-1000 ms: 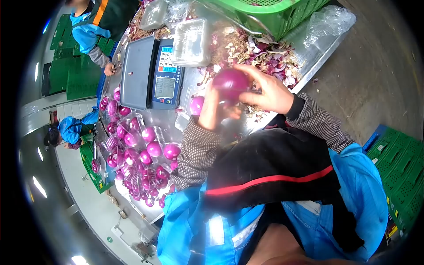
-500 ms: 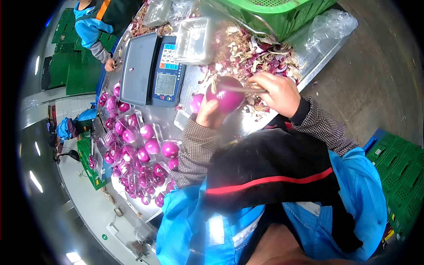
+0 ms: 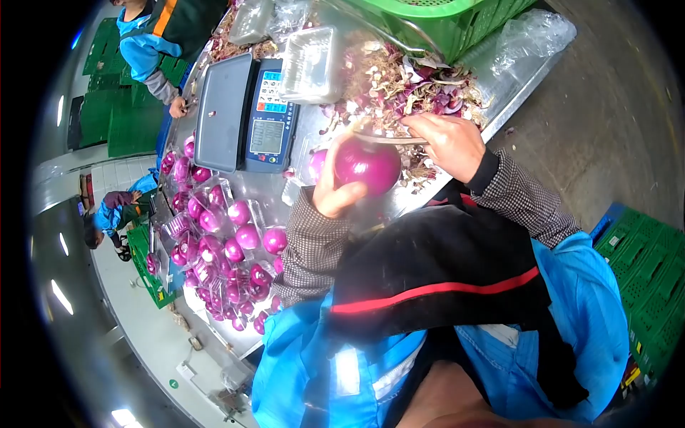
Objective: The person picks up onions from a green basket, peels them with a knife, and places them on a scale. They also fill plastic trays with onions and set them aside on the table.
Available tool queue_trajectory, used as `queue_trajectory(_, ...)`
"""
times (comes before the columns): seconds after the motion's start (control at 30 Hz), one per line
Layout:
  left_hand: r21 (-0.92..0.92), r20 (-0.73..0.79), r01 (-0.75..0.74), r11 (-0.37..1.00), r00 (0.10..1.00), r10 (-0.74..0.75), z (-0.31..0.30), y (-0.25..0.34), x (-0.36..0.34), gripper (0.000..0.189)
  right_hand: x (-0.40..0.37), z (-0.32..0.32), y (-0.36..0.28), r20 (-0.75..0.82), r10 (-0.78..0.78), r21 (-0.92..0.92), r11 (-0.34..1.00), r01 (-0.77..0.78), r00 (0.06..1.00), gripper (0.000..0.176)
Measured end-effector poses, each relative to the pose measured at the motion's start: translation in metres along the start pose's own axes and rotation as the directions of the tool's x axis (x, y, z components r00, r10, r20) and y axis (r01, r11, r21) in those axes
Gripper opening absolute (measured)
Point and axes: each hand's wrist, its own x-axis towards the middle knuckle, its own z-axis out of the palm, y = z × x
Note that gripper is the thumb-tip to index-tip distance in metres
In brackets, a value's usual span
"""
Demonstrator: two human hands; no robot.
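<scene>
— Hands?
— Left hand (image 3: 330, 194) cups a red onion (image 3: 369, 165) from beneath. Right hand (image 3: 446, 145) closed round a knife (image 3: 389, 140), blade lying across the onion's top.
— Axis?
— Near-round, glossy purple; dry tip points away, toward papery peelings (image 3: 421, 85). Held between both hands, above the steel worktop (image 3: 503, 100).
</scene>
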Motion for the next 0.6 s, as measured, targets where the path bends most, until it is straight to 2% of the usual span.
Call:
queue_trajectory(0.07, 0.078, -0.075, -0.027, 0.997, 0.997, 0.033, 0.004, 0.002, 0.000, 0.089, -0.005, 0.002, -0.001, -0.006, 0.045, 0.045, 0.998, -0.045, 0.999, 0.039)
queue_trajectory(0.17, 0.400, -0.185, -0.100, 0.911, 0.965, 0.187, 0.010, -0.002, 0.008, 0.090, -0.004, 0.001, -0.014, -0.031, 0.139, 0.126, 0.983, -0.134, 0.990, 0.034)
queue_trajectory(0.23, 0.674, -0.232, -0.063, 0.736, 0.928, 0.292, 0.015, 0.000, 0.012, 0.095, -0.002, 0.002, -0.018, -0.035, 0.193, 0.137, 0.973, -0.187, 0.981, 0.031)
queue_trajectory(0.3, 0.889, -0.219, 0.002, 0.458, 0.880, 0.422, 0.026, 0.003, 0.014, 0.098, -0.001, 0.005, -0.020, -0.025, 0.232, 0.097, 0.969, -0.229, 0.972, 0.031)
queue_trajectory(0.33, 0.918, -0.184, -0.024, 0.396, 0.859, 0.478, 0.029, 0.001, 0.015, 0.098, 0.001, 0.003, -0.022, -0.023, 0.255, 0.087, 0.964, -0.252, 0.967, 0.032)
queue_trajectory(0.43, 0.979, -0.139, 0.035, 0.202, 0.838, 0.528, 0.040, 0.009, 0.017, 0.098, 0.005, 0.008, -0.023, -0.052, 0.268, 0.096, 0.960, -0.262, 0.962, 0.031)
queue_trajectory(0.53, 0.895, -0.277, 0.011, 0.446, 0.797, 0.537, 0.029, -0.001, 0.014, 0.098, -0.002, 0.013, -0.010, 0.013, 0.347, 0.088, 0.934, -0.347, 0.938, 0.031)
queue_trajectory(0.57, 0.885, -0.280, -0.003, 0.466, 0.796, 0.536, 0.022, 0.000, 0.012, 0.098, -0.005, 0.016, -0.008, -0.069, 0.291, 0.142, 0.950, -0.279, 0.954, 0.034)
queue_trajectory(0.6, 0.874, -0.282, -0.018, 0.486, 0.796, 0.536, 0.016, 0.002, 0.012, 0.099, -0.010, 0.015, -0.007, -0.015, 0.326, 0.224, 0.922, -0.315, 0.945, 0.034)
